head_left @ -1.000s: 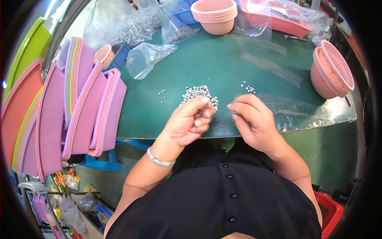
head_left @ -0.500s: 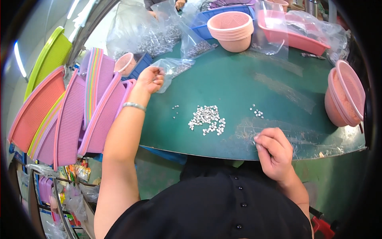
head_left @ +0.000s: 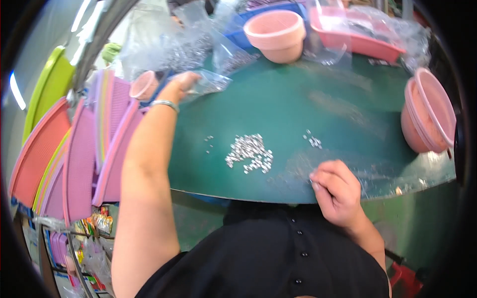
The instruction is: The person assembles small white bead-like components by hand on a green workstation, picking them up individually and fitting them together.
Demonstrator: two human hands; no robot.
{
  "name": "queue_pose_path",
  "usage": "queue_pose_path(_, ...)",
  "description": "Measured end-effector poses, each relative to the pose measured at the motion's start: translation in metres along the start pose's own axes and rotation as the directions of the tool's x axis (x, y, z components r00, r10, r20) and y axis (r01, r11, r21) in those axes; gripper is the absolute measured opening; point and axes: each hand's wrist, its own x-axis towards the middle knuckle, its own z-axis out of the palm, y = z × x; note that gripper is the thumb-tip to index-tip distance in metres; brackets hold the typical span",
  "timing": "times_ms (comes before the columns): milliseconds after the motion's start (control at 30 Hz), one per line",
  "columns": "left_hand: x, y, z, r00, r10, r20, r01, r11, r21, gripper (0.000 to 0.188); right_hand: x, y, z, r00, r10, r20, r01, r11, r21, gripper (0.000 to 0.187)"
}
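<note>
My left arm stretches to the far left, where my left hand (head_left: 185, 82) is at a small clear plastic bag (head_left: 211, 82) with small metallic pieces inside. Its fingers are blurred and partly hidden. Close to the table's near edge, my right hand (head_left: 340, 191) is closed, thumb against forefinger; whatever is pinched there is too small to name. Between the hands lies a loose pile of small shiny silver pieces (head_left: 250, 151). A smaller cluster of silver pieces (head_left: 313, 140) is beyond my right hand, and a few stray ones (head_left: 209, 141) lie left of the pile.
Stacked pink baskets (head_left: 276, 37) stand at the back, beside a pink tray (head_left: 355, 37) and a blue bin (head_left: 233, 34). More pink baskets (head_left: 422, 116) are at the right edge. Purple baskets (head_left: 79, 159) crowd the left. Large clear bags (head_left: 171, 49) fill the back left.
My left hand has turned and reached down beside the small bag, its fingers now less visible. My right hand keeps its pinch. The whole view has shifted slightly.
</note>
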Motion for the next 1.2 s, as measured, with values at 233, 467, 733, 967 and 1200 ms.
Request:
queue_pose_path(233,0.027,-0.037,-0.028,0.994,0.062,0.089,-0.051,0.991,-0.124,0.034,-0.002,-0.001,0.007,0.998,0.057,0.014,-0.057,0.998,0.014,0.014)
queue_pose_path(467,-0.009,-0.030,-0.011,0.998,0.006,-0.070,-0.010,0.998,-0.061,0.040,-0.007,0.003,0.012,0.994,0.101,-0.032,-0.102,0.995,-0.015,0.008)
queue_pose_path(733,-0.026,-0.023,-0.010,0.995,0.103,0.011,-0.102,0.993,-0.065,0.049,-0.007,0.002,0.014,0.988,0.141,-0.062,-0.144,0.988,-0.059,0.006)
queue_pose_path(967,-0.016,-0.037,0.001,0.993,0.113,-0.021,-0.113,0.931,-0.348,0.039,-0.008,0.011,0.017,1.000,0.026,0.001,-0.025,0.956,-0.292,0.011)
queue_pose_path(1200,-0.057,-0.035,-0.008,0.997,0.081,-0.017,-0.083,0.991,-0.109,0.038,0.006,0.008,0.031,0.884,0.185,0.429,0.177,0.716,-0.675,0.065)
